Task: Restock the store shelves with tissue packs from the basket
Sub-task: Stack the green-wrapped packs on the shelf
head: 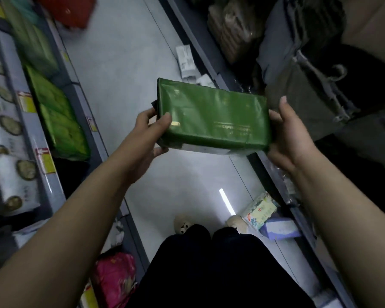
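Step in hand: I judge this as the carry, one green tissue pack lifted in the aisle and not yet on a shelf.
Left hand: I have it closed on the pack's left end, thumb over the top face, fingers underneath.
Right hand: open and flat against the pack's right end, pressing in rather than wrapping it.
Pack location: in mid air between both hands, above the pale floor, clear of both shelf runs.
Pack material: glossy green film, creased, with light glare; small gold print across the face, too fine to read.
Pack shape: a soft rectangular block, corners rounded, likely to give a little under squeeze.
Left shelf: grey metal edge with yellow and red price tags; similar green packs lie flat on it.
Basket: I cannot see it from here.
Next move: my guess is a swing left toward the matching green stock, long side aligned with the neighbours, then slid in flat.
Caution: slick film may slip if the right palm eases too soon.
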A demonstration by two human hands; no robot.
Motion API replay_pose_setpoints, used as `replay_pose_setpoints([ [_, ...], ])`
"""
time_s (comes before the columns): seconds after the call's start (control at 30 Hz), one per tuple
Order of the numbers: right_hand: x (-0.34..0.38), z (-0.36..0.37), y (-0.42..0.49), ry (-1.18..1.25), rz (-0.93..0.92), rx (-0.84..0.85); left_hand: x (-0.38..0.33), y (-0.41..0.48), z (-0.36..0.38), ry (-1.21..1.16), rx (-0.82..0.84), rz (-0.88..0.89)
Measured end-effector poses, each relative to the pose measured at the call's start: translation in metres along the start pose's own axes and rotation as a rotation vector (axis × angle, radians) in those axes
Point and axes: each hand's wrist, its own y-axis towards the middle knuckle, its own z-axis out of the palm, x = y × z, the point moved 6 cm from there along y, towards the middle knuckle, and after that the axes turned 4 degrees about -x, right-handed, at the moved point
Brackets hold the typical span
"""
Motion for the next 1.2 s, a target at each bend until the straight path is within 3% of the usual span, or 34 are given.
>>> replay_pose_setpoints([
  [0.13, 0.036, 0.031, -0.022, 0.108, -0.112, 0.035, -0.032, -0.02, -0.024, 0.06, 0.052, 0.129],
  [0.33, 0.07, 0.087, -0.051, -0.138, -0.369, 0.268, -0.081, -0.05, -0.068, 0.092, -0.198, 0.359],
  [0.53, 0.083, 0.131, -0.066, -0.138, -0.331, 0.381, -0.12, -0.076, -0.095, 0.086, -0.38, 0.463],
  [0.77, 0.12, 0.187, -0.061, -0.265, -0.473, 0.223, -0.163, -0.083, -0.112, -0.031, -0.487, 0.498],
  [0.87, 0.147, 0.229, -0.056, -0.328, -0.536, 0.261, -0.187, -0.092, -0.121, -0.058, -0.563, 0.506],
  [1.2, 0.214, 0.401, -0.08, -0.515, -0.635, 0.925, -0.25, -0.157, -0.159, -0.106, -1.117, 0.553],
])
